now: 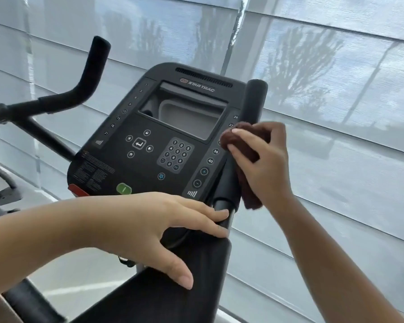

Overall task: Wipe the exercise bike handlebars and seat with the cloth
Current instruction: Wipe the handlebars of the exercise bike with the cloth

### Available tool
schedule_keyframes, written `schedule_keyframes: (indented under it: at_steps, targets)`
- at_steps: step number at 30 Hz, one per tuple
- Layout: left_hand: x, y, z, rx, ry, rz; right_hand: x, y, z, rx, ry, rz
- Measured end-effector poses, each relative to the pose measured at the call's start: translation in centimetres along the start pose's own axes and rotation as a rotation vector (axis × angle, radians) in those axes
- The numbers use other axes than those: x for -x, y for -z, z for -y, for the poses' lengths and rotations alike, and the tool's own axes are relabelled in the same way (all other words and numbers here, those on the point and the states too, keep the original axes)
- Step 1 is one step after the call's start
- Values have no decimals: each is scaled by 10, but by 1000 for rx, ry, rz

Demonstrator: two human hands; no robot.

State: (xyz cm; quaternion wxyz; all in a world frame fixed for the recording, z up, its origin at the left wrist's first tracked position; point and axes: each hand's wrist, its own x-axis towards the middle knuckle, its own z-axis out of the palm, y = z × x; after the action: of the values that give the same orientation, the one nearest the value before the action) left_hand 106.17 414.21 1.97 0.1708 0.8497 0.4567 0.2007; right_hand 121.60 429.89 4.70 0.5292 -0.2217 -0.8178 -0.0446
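Pale window blinds (336, 66) fill the background. Right of centre, my right hand (264, 159) clamps the dark cloth (245, 145) around the right handlebar (254, 101). My left hand (154, 227), fingers spread, rests below the console (163, 136). Bike seat out of frame.

The console (154, 136) says "STAR TRAC" (201, 86) along its top edge, above the screen. Left edge has 12, 15, 18, 21; right edge 24, 27, 36, 40, plus and minus. There's a 0–9 keypad (175, 155) with OK.
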Motion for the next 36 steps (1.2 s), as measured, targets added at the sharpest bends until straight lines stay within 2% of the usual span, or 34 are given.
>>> schedule_keyframes:
  at_steps: [4, 9, 11, 15, 18, 20, 21, 23, 25, 28, 30, 32, 36]
  targets:
    - [-1, 4, 7, -8, -29, 75, -68, 6, 1, 242, 35, -45]
    - [-2, 10, 23, -15, -117, 164, 11, 14, 10, 128, -48, 260]
    - [-4, 11, 28, -39, -152, 179, 26, 21, 10, 75, -117, 283]
    - [-5, 9, 38, 29, -192, 179, 2, 16, 18, 295, 35, 325]
    - [-5, 6, 44, 130, -215, 172, -34, 7, 18, 483, 106, 176]
    - [-5, 5, 47, 182, -223, 169, -51, 4, 19, 496, 75, 62]
    - [-5, 5, 47, 204, -225, 167, -50, 2, 19, 498, 65, 74]
    - [-6, 4, 48, 237, -232, 157, -30, 3, 21, 494, 79, 244]
    - [-6, 4, 49, 247, -237, 151, -8, 10, 25, 380, 61, 426]
    - [-4, 5, 48, 276, -211, 196, -9, 16, 29, 356, 47, 527]
    - [-3, 4, 48, 308, -195, 211, -22, 15, 28, 504, 120, 493]
    - [-2, 2, 48, 327, -193, 200, -43, 12, 26, 603, 182, 373]
    - [-1, 2, 48, 365, -171, 228, -67, 4, 28, 680, 169, 172]
